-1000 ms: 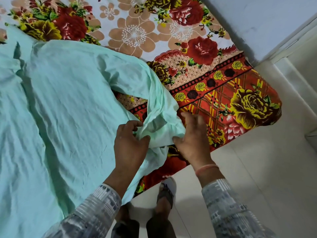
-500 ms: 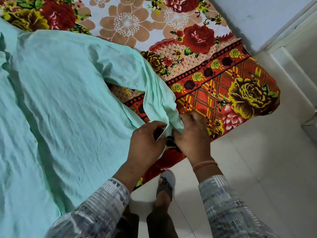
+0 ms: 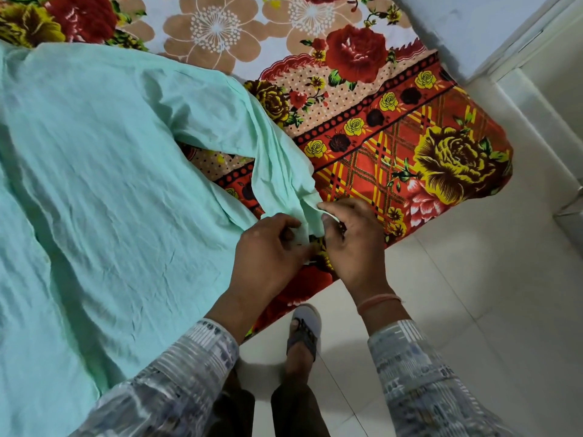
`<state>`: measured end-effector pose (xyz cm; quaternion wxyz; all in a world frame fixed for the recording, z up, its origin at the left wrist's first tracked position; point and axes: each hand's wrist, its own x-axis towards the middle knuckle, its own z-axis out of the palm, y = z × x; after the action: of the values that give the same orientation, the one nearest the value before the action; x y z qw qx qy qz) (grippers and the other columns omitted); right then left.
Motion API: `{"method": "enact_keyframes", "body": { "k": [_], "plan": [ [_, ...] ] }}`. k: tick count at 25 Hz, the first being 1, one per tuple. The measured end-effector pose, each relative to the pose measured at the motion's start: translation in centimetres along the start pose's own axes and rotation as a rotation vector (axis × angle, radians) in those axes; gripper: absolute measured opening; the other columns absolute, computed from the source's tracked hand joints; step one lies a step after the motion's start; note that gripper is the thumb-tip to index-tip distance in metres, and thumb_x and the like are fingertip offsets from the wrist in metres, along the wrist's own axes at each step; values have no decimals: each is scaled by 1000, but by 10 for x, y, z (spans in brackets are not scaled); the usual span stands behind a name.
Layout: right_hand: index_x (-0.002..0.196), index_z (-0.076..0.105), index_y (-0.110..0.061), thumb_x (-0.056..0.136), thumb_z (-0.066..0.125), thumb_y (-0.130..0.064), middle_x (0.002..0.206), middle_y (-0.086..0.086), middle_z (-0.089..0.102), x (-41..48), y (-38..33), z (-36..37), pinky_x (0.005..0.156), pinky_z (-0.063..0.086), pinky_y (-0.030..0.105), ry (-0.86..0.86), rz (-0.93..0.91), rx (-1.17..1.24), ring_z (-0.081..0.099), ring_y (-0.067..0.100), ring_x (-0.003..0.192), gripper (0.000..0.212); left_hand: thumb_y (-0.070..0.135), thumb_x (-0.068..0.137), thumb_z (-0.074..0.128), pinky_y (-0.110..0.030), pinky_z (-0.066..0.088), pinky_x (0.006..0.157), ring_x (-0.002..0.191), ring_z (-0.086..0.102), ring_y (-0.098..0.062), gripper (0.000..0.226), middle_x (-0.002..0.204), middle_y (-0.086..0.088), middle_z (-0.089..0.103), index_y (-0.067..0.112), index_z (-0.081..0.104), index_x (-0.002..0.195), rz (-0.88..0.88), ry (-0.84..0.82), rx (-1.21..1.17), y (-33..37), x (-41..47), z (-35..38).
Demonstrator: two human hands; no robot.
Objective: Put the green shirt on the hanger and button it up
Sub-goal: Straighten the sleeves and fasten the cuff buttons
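place: home bedroom | cues: floral bedsheet [image 3: 362, 99] on bed, tiled floor [image 3: 473, 294], slippered foot [image 3: 304, 329]

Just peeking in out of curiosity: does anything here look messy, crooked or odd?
Nothing is damaged or spilled. The green shirt lies creased on the floral bedsheet, its sleeve twisted and bunched at the bed's edge where the left hand and right hand pinch the cuff. No hanger is in view.
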<state>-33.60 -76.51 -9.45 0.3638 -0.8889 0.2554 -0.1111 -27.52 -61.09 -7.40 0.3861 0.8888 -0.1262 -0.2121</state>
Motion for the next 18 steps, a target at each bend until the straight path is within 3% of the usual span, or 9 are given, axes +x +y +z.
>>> {"method": "enact_keyframes", "body": {
  "k": [2,4,6,9,11,14,18],
  "plan": [
    [114,83,-21,92,76,-4,119,2,60,-4,-1,4,96,58,33,19,32,4,61,23,113,29,42,69,93,-32,52,80,94,68,-21,63,106,-2,70,18,71,122,131,-77,245,0,-5,9],
    [110,85,-21,88,78,0,123,0,60,-8,-3,5,100,57,35,20,56,-5,59,24,119,31,25,75,86,-38,55,81,97,70,-31,45,104,-7,72,14,74,117,194,-50,335,-2,-5,13],
    [111,84,-20,89,74,1,126,1,66,-8,-7,1,105,54,33,49,7,1,59,24,124,32,16,82,76,-38,59,81,93,72,-26,24,96,-1,78,17,81,105,203,68,211,-2,-3,5],
    [109,84,-15,93,59,-6,110,2,76,2,-9,-10,100,55,40,28,-172,-50,66,27,113,31,21,93,71,-29,56,84,95,71,-14,17,100,5,80,21,84,105,155,275,-78,12,4,-17],
    [107,84,-12,92,59,-5,103,3,76,5,-12,-12,93,56,44,-24,-244,-117,66,29,106,29,21,97,70,-30,58,83,94,74,-12,14,99,7,79,23,81,106,39,334,-254,24,13,-26],
    [108,83,-9,89,67,2,106,7,73,6,-21,-14,93,56,43,-32,-299,-111,64,30,107,27,23,96,74,-37,64,82,86,76,-10,12,88,10,81,25,84,102,-121,294,-358,29,30,-32],
    [107,81,-10,91,67,1,106,6,74,11,-35,-10,93,58,39,-30,-290,-3,68,26,105,24,18,94,79,-42,65,89,90,80,-11,13,91,8,85,23,87,103,-142,89,-410,25,33,-38]
  ]
}}
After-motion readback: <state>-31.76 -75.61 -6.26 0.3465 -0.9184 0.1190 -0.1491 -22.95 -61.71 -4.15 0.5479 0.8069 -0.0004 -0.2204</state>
